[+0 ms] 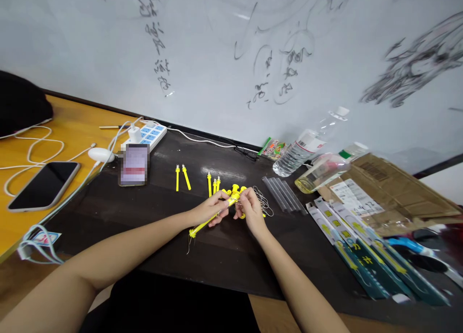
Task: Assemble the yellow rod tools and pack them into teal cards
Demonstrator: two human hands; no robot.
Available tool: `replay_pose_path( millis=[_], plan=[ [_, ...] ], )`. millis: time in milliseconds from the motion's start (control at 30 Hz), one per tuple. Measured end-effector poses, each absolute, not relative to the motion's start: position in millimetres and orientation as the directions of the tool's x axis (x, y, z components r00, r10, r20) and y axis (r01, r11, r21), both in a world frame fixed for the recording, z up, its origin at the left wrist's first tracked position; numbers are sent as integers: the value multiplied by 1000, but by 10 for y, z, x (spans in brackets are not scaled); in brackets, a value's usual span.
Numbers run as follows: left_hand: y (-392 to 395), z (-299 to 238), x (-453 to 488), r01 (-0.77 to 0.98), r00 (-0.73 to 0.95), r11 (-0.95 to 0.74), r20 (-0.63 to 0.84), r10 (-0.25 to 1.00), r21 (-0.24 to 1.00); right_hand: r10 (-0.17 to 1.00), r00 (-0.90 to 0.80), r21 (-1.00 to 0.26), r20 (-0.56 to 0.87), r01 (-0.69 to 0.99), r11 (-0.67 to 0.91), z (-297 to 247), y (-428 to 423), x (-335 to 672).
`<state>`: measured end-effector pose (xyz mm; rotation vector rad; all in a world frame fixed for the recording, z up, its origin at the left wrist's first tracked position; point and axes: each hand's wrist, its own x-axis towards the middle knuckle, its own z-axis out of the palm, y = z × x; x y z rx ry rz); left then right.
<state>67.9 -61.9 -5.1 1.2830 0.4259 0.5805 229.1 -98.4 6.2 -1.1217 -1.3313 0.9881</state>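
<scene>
My left hand (211, 208) is closed around a long yellow plastic stick (204, 223) that slants down to the left, with a thin wire hanging from its lower end. My right hand (249, 207) pinches at the stick's upper end, fingers pressed together. Both hands hover over a dark table (224, 251). Just beyond them lies a heap of small yellow parts (235, 189), and several loose yellow sticks (182, 177) lie to the left. Thin wire loops (263, 198) rest right of my right hand.
A strip of clear tubes (284, 194), packaged cards (361, 251), cardboard (394, 188) and two plastic bottles (307, 147) lie at right. At left are a power strip (148, 134), a blurred phone (133, 164), another phone (45, 184) and white cables (32, 150) on an orange table.
</scene>
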Motion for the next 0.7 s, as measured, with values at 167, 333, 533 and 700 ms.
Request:
replay_pose_path(
  millis=[167, 333, 533, 700],
  plan=[
    [-581, -58, 661, -194, 724, 81, 87, 685, 978, 961, -1, -950, 275, 155, 272, 41, -1001, 2288],
    [-608, -11, 644, -171, 733, 82, 71, 677, 982, 987, -94, -990, 131, 32, 134, 132, -973, 2360],
    [-628, 39, 648, -153, 817, 202, 9, 577, 967, 927, -375, -1000, -5, -10, -10, 182, -951, 2497],
    [-623, -3, 664, -173, 801, 108, 77, 593, 979, 918, -395, -999, 33, -34, 21, 148, -948, 2521]
  ],
)
